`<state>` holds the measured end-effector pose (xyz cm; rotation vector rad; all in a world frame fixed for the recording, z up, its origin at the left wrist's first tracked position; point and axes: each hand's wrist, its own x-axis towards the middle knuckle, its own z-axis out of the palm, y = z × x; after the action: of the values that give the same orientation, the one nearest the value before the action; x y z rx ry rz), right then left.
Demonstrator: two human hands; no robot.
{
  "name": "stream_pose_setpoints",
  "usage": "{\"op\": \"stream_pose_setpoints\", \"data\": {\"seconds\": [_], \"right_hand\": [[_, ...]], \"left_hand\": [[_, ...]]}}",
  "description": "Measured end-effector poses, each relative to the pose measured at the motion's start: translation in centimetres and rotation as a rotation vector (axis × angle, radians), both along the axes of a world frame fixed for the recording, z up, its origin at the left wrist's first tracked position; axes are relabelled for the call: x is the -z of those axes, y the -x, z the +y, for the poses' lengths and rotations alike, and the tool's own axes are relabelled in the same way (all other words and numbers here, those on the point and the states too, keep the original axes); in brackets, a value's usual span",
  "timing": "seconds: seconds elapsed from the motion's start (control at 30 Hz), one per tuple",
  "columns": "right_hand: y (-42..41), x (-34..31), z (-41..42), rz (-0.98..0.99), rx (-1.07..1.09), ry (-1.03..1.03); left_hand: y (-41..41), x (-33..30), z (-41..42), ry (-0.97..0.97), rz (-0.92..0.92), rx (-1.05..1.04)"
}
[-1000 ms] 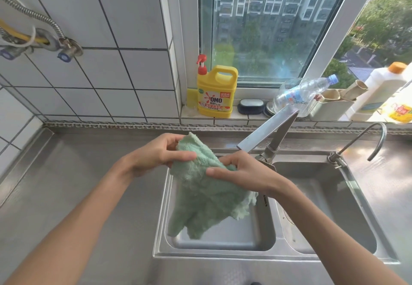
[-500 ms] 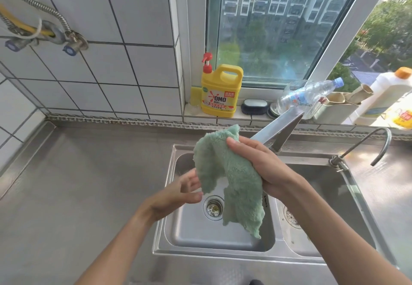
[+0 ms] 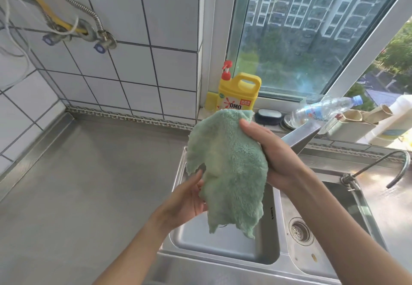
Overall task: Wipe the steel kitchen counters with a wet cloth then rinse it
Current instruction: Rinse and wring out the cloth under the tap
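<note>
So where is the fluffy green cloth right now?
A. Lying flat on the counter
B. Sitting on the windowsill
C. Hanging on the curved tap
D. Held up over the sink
D: the right hand holds the green cloth by its top, and it dangles above the left sink basin, with the left hand touching its lower edge.

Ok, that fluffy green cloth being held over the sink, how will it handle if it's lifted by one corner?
The fluffy green cloth is probably floppy: it drapes in loose folds below the right hand, so it would likely hang straight down. Its thick pile suggests it grips rather than slips. The left hand only steadies its lower edge, so it seems light.
</note>
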<state>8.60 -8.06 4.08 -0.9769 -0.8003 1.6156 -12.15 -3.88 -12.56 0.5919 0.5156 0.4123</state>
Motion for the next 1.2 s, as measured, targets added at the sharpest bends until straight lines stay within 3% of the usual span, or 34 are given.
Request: {"op": "stream_pose_setpoints", "data": {"seconds": [0.23, 0.37, 0.47, 0.63, 0.77, 0.93, 1.03, 1.2], "right_hand": [[-2.9, 0.4, 0.5, -0.311, 0.053, 0.035], [-3.0, 0.8, 0.1, -0.560, 0.037, 0.059], [-2.5, 1.1, -0.1, -0.674, 0.167, 0.087], [-2.1, 1.7, 0.1, -0.787, 0.324, 0.183], [-2.2, 1.2, 0.0, -0.834, 0.176, 0.074], [-1.6, 0.8, 0.7, -1.385, 0.125, -0.146], [-1.5, 0.3, 0.9, -1.294, 0.120, -0.176], [-1.5, 0.1, -0.2, -0.685, 0.104, -0.111]], "left_hand": [[5.3, -3.3, 2.7, -0.171, 0.086, -0.263], [7.2, -5.8, 4.3, -0.314, 0.288, -0.475], [8.0, -7.0, 5.5, -0.450, 0.454, -0.589], [9.3, -9.6, 6.3, -0.723, 0.540, -0.532], [10.7, -11.7, 6.8, -1.050, 0.808, -0.489], [12.1, -14.3, 7.5, -1.290, 0.997, -0.414], [12.4, -15.6, 8.1, -1.340, 1.016, -0.417], [12.0, -16.1, 8.8, -1.142, 0.816, -0.413]]}}
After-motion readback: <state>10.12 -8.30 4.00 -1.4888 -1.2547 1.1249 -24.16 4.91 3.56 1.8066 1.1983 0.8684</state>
